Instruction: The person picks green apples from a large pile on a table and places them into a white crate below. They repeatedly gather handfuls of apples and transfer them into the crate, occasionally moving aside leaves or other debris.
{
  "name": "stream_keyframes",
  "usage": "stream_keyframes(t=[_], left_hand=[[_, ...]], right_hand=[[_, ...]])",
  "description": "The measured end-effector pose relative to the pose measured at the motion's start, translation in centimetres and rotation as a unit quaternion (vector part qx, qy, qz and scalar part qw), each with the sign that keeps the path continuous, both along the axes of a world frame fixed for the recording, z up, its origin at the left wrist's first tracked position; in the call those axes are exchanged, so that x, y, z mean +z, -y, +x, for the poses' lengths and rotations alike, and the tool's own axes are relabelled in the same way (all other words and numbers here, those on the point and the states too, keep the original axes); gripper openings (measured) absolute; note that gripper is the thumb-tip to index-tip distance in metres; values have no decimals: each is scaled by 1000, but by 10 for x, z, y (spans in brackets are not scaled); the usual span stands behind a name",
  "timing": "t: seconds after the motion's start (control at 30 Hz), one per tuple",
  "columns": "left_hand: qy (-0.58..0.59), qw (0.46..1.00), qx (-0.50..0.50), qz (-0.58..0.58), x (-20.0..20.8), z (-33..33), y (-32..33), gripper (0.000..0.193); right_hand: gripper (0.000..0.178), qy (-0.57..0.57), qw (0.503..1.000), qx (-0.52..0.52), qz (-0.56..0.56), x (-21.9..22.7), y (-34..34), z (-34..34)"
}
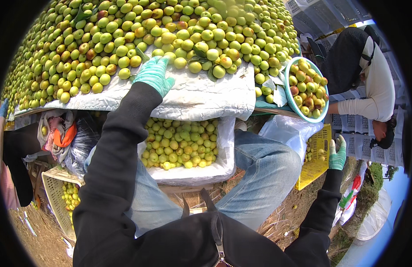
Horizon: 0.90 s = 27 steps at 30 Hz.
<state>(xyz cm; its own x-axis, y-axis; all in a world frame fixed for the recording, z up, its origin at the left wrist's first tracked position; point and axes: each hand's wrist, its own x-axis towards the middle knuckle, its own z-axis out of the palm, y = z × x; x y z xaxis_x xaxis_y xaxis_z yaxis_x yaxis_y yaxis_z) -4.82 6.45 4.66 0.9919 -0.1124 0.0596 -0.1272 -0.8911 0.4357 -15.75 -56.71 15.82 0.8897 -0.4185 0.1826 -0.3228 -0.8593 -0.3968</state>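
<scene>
A large heap of green jujubes point(188, 33), some tinged reddish brown, covers the table in front of me. My left hand point(154, 76), in a mint-green glove, reaches over the pale quilted cloth point(210, 95) to the heap's near edge. Its fingers are stretched out beside the closest jujubes, thumb apart, with nothing visible in its grasp. Out at the right, my right hand point(337, 155) wears a matching glove with pale fingertips. Its fingers point up and apart, holding nothing, by a yellow plastic crate point(313, 172) containing a few jujubes.
Between my knees stands a plastic-lined box point(228, 153) of jujubes. A light-blue basin point(287, 84) of redder jujubes sits at the table's right corner. A cream crate point(52, 196) is at lower left. Another person point(375, 84) bends beside stacked grey crates point(348, 120) at right.
</scene>
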Motion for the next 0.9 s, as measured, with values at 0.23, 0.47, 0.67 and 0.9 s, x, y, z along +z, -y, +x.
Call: stream_keyframes(t=[0.23,0.47,0.67,0.9], left_hand=[[2,998,2,64,-20,54,37,79],[-44,998,13,50,-15,76,26,85],[-62,989,-51,128,-7,64,15,77],[-123,981,-113,99,-4,34,-4,73]], right_hand=[[64,32,880,474,-27,-76,-281,152],[50,-16,935,350,-53,-114,-440,256],[36,28,885,451,-117,-128,-442,225],[60,-107,870,465,-121,-106,-391,216]])
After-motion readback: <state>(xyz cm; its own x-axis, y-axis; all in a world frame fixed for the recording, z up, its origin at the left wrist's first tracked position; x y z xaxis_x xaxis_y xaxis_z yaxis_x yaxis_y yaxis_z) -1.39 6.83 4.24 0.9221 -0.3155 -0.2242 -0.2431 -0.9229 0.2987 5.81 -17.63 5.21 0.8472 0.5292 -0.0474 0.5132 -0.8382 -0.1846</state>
